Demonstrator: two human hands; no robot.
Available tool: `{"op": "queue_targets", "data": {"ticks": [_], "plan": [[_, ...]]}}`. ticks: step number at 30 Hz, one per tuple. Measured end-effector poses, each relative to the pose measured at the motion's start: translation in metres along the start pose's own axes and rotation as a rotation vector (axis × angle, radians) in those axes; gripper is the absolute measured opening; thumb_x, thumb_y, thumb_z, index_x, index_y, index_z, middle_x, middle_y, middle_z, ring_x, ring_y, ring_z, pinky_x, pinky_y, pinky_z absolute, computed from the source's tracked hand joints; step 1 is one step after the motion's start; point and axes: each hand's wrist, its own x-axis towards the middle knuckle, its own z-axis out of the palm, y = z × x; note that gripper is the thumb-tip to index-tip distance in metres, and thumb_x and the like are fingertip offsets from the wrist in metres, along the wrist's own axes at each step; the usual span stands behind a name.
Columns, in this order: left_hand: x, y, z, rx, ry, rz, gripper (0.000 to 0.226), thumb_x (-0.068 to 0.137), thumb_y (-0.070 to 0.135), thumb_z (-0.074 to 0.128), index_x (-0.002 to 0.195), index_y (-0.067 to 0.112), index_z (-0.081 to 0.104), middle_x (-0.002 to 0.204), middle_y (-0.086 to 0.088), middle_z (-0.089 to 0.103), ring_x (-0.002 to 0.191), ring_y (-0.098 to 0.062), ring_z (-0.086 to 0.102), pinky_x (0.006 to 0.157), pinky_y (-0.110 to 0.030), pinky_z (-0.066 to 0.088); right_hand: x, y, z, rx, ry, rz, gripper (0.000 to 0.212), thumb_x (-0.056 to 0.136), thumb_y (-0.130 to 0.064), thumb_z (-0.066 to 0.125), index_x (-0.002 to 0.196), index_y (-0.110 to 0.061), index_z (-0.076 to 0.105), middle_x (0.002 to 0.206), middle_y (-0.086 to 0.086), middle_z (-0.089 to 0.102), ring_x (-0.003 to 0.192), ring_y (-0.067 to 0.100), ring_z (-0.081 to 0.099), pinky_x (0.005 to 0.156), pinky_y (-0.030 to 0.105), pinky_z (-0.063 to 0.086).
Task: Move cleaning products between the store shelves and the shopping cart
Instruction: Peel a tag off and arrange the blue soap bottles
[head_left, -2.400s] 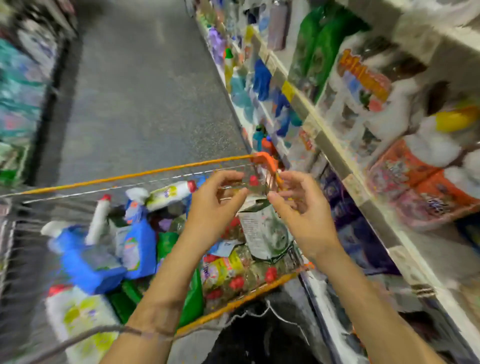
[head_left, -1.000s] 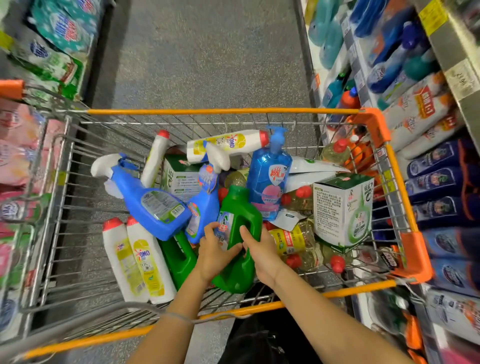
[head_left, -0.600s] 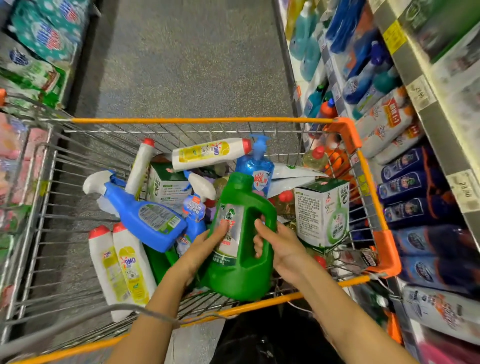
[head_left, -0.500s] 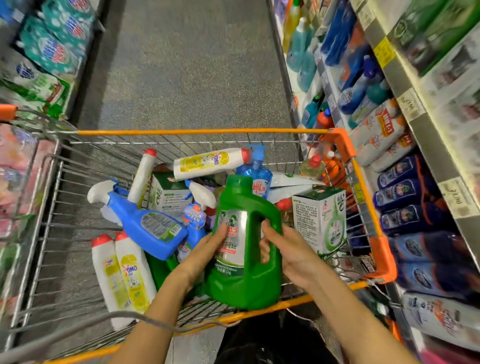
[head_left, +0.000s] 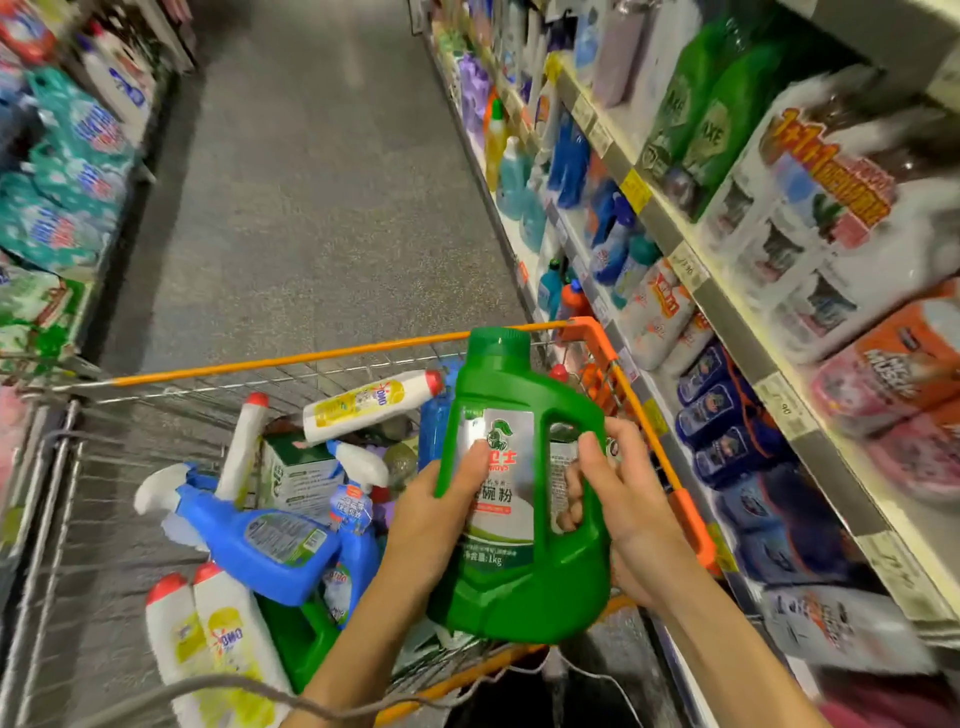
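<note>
Raised jug (head_left: 524, 592) (upright) sits between left hand (head_left: 431, 525) and right hand (head_left: 631, 519).

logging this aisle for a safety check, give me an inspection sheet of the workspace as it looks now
surface: grey speckled aisle floor
job's things: green jug held upright over the shopping cart
clutter: blue spray bottles, white red-capped bottles, box heaped in cart
grips: left hand on jug's label side; right hand round its handle
cables: thin grey cord crossing near cart edge
surroundings: stocked shelves right, bagged goods left
</note>
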Motion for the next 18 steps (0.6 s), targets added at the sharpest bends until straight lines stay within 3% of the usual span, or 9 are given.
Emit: {"op": "queue_targets", "data": {"ticks": [2,5,8,10,13,18], "plan": [[-0.001,0.008,0.008,0.063,-0.009,0.025,0.052,0.072,0.072,0.06,0.096,0.027,0.07,0.093,0.006,0.076,0.09,-0.01,0.071,0.09,-0.038,0.054,-0.007,-0.003,-0.006,0.042,0.027,-0.052,0.02,0.092,-0.033,0.054,0.109,-0.021,0.051,0.063,0.005,0.045,0.047,0.017,0.041,0.045,0.028,0.04],[-0.005,0.02,0.023,0.166,-0.055,0.079,0.06,0.071,0.078,0.055,0.093,0.024,0.071,0.089,0.007,0.075,0.086,-0.003,0.069,0.083,-0.023,0.053,-0.021,-0.007,-0.015,0.097,0.12,-0.121,0.021,0.095,-0.026,0.053,0.112,-0.015,0.049,0.061,0.009,0.042,0.045,0.017,0.039,0.041,0.027,0.038],[-0.012,0.026,0.039,0.251,-0.12,0.13,0.042,0.08,0.064,0.048,0.085,0.026,0.067,0.07,0.02,0.07,0.066,0.016,0.061,0.06,-0.002,0.042,-0.043,-0.014,-0.024,0.158,0.228,-0.182,0.032,0.088,-0.028,0.056,0.116,-0.011,0.052,0.058,0.009,0.041,0.043,0.016,0.038,0.041,0.026,0.037],[-0.023,0.034,0.053,0.299,-0.205,0.189,0.035,0.085,0.058,0.05,0.087,0.027,0.066,0.071,0.022,0.068,0.066,0.02,0.058,0.06,0.0,0.039,-0.065,-0.019,-0.035,0.183,0.323,-0.241,0.037,0.087,-0.028,0.057,0.119,-0.011,0.052,0.057,0.008,0.043,0.041,0.016,0.038,0.041,0.025,0.037],[-0.041,0.041,0.083,0.326,-0.357,0.3,0.047,0.078,0.07,0.05,0.088,0.027,0.069,0.076,0.024,0.07,0.073,0.016,0.06,0.065,-0.002,0.041,-0.108,-0.03,-0.053,0.203,0.451,-0.339,0.037,0.088,-0.029,0.058,0.12,-0.011,0.052,0.057,0.004,0.048,0.043,0.016,0.043,0.042,0.027,0.038],[-0.099,0.06,0.142,0.353,-0.592,0.44,0.024,0.081,0.059,0.053,0.082,0.036,0.062,0.068,0.038,0.062,0.072,0.027,0.054,0.065,0.003,0.037,-0.19,-0.051,-0.077,0.297,0.627,-0.505,0.036,0.078,-0.034,0.067,0.11,-0.018,0.06,0.058,0.009,0.043,0.04,0.016,0.036,0.038,0.023,0.035]]}}
